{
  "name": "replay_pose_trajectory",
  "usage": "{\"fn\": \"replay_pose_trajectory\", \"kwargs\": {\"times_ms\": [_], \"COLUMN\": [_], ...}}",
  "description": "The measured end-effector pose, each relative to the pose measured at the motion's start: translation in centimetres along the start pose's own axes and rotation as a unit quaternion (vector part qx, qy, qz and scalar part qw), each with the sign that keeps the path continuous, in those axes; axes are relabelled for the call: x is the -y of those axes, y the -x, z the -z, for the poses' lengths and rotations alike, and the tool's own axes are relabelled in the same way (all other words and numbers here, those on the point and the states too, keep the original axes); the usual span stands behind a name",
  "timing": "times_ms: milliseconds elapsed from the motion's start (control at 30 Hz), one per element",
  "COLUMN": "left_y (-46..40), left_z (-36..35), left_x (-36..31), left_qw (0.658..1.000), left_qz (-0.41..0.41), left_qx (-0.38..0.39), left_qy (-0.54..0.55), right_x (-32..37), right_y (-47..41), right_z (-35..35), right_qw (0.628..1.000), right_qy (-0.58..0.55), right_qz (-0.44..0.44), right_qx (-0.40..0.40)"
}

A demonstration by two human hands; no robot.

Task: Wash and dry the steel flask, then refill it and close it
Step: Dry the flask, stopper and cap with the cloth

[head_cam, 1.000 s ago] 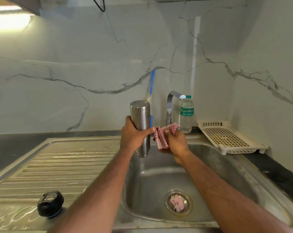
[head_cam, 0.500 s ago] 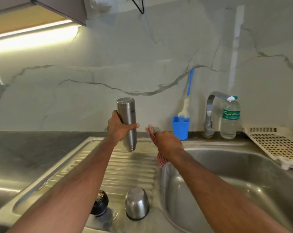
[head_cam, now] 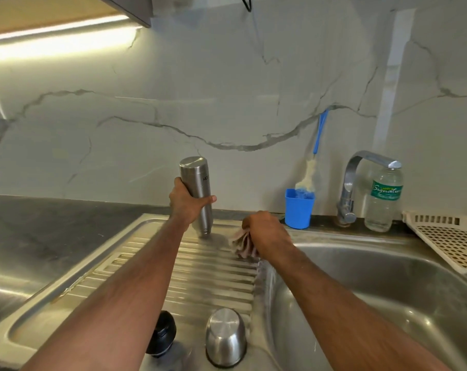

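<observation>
Now over the ribbed draining board (head_cam: 200, 277) rather than the sink basin (head_cam: 387, 303) of a second ago: steel flask (head_cam: 197, 191), held upside down, mouth just above or touching the ridges. Drying apparently done or nearly so; refilling and closing not yet begun. Left hand (head_cam: 187, 204) wrapped round the flask's middle, arm outstretched. Right hand (head_cam: 264, 234) lowered beside it, fingers bunched on the checked cloth (head_cam: 241, 243). In front, black stopper (head_cam: 161, 334) and steel cap (head_cam: 225, 336), both off.

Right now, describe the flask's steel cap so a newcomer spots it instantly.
Find the ribbed draining board left of the sink basin. At its near edge a steel cap stands dome-up. Its neighbour, a black stopper, is dark and lower; the cap is shiny.
</observation>
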State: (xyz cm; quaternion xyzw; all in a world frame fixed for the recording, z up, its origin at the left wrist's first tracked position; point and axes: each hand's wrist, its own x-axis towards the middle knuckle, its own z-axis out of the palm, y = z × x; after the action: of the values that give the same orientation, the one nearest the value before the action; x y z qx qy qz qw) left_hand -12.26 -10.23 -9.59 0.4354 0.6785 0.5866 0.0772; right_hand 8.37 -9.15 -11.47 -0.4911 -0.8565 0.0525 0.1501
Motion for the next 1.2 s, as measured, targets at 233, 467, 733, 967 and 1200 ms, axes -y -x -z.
{"fn": "replay_pose_trajectory", "kwargs": {"times_ms": [233, 467, 733, 967, 1200], "left_y": [-0.6, -0.7, -0.4, 0.1, 0.3], "left_z": [-0.6, -1.0, -0.8, 0.1, 0.4], "left_x": [0.6, 1.0, 1.8, 1.0, 0.8], "left_qw": [1.0, 1.0, 0.999, 0.997, 0.998], "left_qz": [0.011, 0.013, 0.043, 0.059, 0.057], "left_qx": [-0.005, -0.001, 0.026, 0.046, 0.036], "left_qy": [0.004, 0.011, -0.016, -0.006, 0.005], "right_x": [-1.0, -1.1, -1.1, -0.7, -0.8], "right_y": [-0.8, -0.2, -0.2, 0.2, 0.5], "right_z": [-1.1, -0.7, -0.7, -0.3, -0.3], "right_qw": [0.986, 0.983, 0.967, 0.942, 0.954], "right_qy": [-0.158, -0.175, -0.243, -0.323, -0.28], "right_qz": [-0.032, -0.026, -0.022, -0.043, -0.034], "right_qx": [-0.034, -0.045, -0.073, -0.084, -0.098]}}
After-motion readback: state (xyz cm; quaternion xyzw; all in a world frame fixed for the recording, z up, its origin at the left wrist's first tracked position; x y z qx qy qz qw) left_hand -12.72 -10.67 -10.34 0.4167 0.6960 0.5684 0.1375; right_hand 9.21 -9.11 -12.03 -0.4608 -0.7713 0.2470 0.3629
